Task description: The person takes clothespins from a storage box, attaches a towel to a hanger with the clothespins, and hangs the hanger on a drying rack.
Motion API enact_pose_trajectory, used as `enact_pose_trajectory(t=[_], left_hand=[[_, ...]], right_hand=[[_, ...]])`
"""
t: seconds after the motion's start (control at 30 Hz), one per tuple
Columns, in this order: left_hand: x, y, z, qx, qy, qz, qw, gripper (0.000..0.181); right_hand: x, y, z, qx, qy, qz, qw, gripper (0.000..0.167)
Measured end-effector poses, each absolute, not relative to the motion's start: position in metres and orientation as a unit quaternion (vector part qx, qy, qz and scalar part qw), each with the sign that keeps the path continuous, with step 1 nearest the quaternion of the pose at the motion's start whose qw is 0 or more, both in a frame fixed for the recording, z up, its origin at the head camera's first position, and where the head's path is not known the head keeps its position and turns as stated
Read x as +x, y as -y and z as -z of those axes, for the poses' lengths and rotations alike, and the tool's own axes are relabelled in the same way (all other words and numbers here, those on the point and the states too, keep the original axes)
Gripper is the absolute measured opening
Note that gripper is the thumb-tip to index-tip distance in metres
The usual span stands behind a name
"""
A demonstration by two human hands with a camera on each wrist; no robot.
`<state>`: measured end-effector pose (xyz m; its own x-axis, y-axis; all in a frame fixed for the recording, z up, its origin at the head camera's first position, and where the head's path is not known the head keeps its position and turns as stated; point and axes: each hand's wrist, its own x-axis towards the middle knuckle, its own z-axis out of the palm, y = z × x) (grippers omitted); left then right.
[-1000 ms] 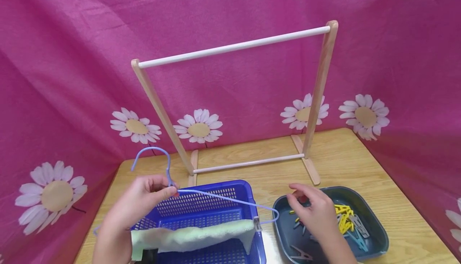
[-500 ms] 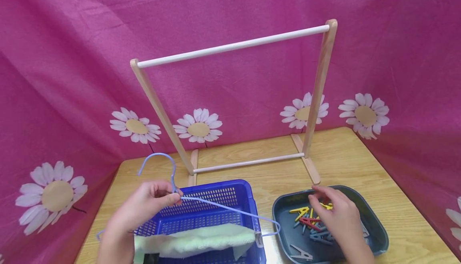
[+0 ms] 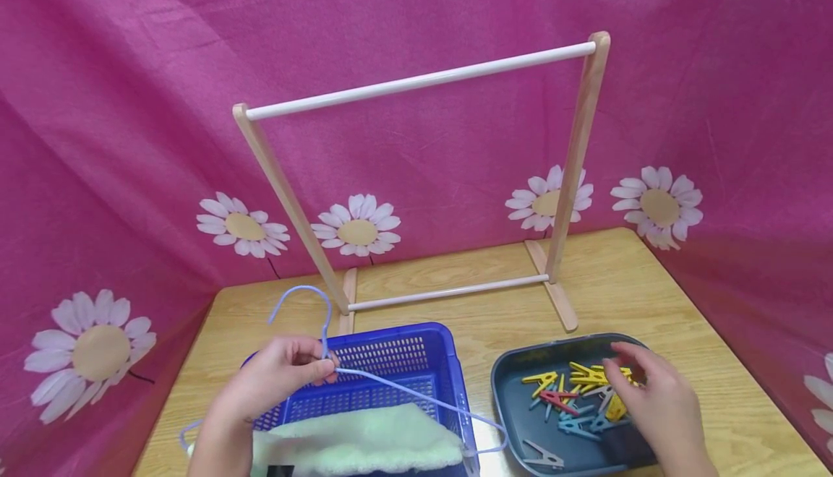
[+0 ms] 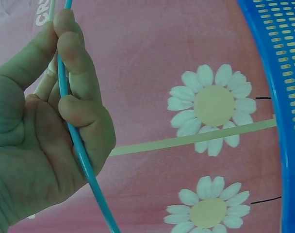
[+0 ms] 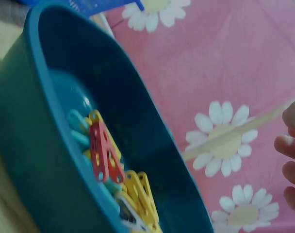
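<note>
Two hands: left (image 3: 281, 370) pinches hanger (image 4: 87, 167), right (image 3: 660, 399) hovers beside clothespins (image 3: 588, 377).

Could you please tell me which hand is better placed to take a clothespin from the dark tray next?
Probably the right hand: it hovers over the tray of clothespins, apparently holding nothing, while the left hand grips the hanger.
</note>
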<state>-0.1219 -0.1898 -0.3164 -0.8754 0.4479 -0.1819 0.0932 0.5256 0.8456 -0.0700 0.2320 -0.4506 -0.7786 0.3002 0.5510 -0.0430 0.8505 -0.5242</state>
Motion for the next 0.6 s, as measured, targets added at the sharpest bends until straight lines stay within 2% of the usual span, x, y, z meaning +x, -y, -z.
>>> enact_pose_trajectory(t=[0.33, 0.6], left_hand=[[-0.129, 0.193, 0.328, 0.164, -0.850, -0.454, 0.208, 0.020], [-0.134, 0.192, 0.335, 0.158, -0.852, -0.448, 0.222, 0.022]], right_hand=[[-0.060, -0.251, 0.458, -0.096, 0.929, -0.251, 0.255, 0.032], [-0.054, -0.264, 0.468, -0.101, 0.933, -0.253, 0.235, 0.034]])
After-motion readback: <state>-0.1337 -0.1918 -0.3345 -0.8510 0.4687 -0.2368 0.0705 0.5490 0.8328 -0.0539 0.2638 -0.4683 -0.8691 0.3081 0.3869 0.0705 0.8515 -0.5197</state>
